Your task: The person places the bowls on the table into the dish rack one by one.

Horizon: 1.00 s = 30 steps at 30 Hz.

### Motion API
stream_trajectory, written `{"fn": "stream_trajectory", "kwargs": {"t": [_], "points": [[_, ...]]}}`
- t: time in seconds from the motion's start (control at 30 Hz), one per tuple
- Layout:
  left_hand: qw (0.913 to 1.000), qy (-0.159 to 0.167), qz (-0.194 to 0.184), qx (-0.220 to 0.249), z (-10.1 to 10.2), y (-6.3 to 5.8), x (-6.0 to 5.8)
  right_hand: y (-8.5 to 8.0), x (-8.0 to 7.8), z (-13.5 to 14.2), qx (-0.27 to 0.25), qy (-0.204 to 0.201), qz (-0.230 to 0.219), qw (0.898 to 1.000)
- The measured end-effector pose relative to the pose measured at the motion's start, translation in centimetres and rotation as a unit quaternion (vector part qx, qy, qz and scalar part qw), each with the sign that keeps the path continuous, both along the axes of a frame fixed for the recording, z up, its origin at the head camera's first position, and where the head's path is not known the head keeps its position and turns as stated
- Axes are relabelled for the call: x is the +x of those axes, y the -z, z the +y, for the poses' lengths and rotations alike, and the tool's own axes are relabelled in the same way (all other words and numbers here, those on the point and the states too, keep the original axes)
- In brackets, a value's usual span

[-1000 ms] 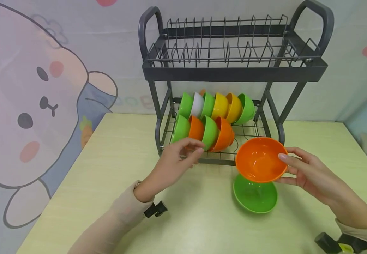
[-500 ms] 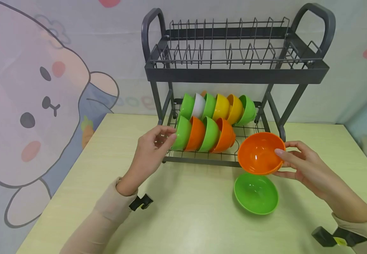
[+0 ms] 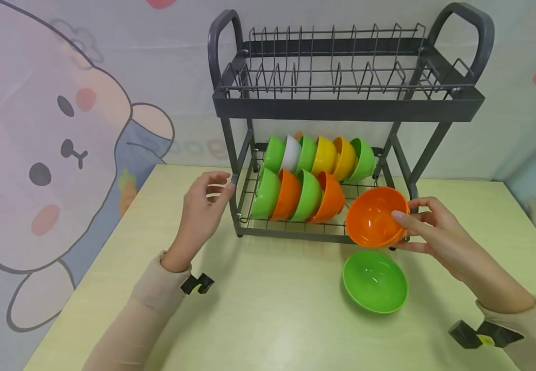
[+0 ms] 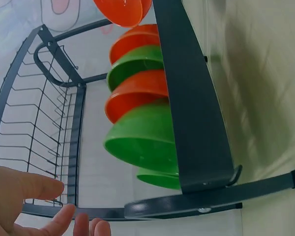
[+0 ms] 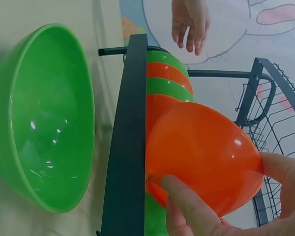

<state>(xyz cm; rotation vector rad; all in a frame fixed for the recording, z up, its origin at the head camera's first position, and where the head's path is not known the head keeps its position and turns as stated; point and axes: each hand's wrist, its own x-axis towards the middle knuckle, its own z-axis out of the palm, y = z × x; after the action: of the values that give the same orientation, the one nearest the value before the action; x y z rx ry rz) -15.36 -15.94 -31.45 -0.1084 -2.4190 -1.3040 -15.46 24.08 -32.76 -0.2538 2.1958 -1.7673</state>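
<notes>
My right hand (image 3: 449, 242) pinches an orange bowl (image 3: 372, 216) by its right rim, thumb inside and fingers behind. The bowl is tilted, with its inside facing me, at the lower tier's front right. In the right wrist view the orange bowl's outside (image 5: 201, 152) shows behind the rack's front bar. My left hand (image 3: 200, 211) is by the rack's left front post, fingers loosely bent around nothing; whether a fingertip touches the post, I cannot tell. Below the orange bowl a green bowl (image 3: 374, 283) stands upright on the table.
The dark two-tier dish rack (image 3: 347, 110) holds two rows of tilted bowls on its lower tier. An orange bowl (image 3: 328, 198) ends the front row; a green bowl (image 3: 362, 161) ends the back row. Bare wire (image 3: 358, 191) shows right of them.
My left hand has moved left, from before the front row to the left post. My right hand has carried the orange bowl slightly up and toward the rack. The green bowl stays put.
</notes>
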Motion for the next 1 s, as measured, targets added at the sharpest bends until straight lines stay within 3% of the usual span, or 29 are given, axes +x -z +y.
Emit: {"fn": "stream_trajectory", "kwargs": {"t": [0.13, 0.47, 0.7, 1.0], "points": [[0.9997, -0.01, -0.022, 0.006, -0.5, 0.2, -0.5, 0.0, -0.2, -0.4, 0.016, 0.008, 0.017, 1.0], [0.9953, 0.007, -0.091, -0.034, -1.2, 1.0, -1.5, 0.0, -0.9, -1.3, 0.07, 0.03, 0.052, 0.996], [0.9933, 0.009, -0.105, -0.049, -1.4, 1.2, -1.8, 0.1, -1.5, -1.6, 0.115, 0.031, 0.079, 0.99], [0.9936, 0.024, -0.105, -0.032, -1.5, 1.7, -2.3, 0.0, -2.4, -2.4, 0.13, 0.036, 0.078, 0.988]]}}
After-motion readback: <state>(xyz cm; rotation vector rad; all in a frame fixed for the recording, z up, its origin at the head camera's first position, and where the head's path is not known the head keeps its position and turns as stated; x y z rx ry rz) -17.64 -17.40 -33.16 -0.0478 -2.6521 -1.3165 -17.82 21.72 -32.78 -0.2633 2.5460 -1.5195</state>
